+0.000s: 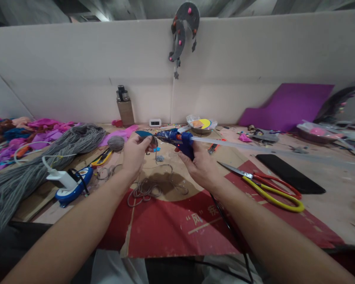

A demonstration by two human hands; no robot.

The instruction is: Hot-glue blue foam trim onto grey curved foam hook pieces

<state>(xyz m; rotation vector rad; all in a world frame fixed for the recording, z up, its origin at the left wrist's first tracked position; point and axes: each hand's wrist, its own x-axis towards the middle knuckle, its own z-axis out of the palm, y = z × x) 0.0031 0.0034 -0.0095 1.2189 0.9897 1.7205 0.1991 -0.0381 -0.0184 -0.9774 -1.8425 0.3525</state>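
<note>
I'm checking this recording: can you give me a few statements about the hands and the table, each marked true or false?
1. The right hand holds a blue glue gun. True.
2. Scissors lie beside a flat black object. True.
3. The left hand is empty. False: it pinches a teal piece.
4. The purple sheet lies flat under the scissors. False: it stands by the white wall.

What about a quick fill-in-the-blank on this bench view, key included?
The blue glue gun is in the ____ grip.
The teal piece is in the ____ grip.
The scissors have one red handle and one ____ handle.
The large sheet by the wall is coloured ____.

Missing: right; left; yellow; purple.
</note>
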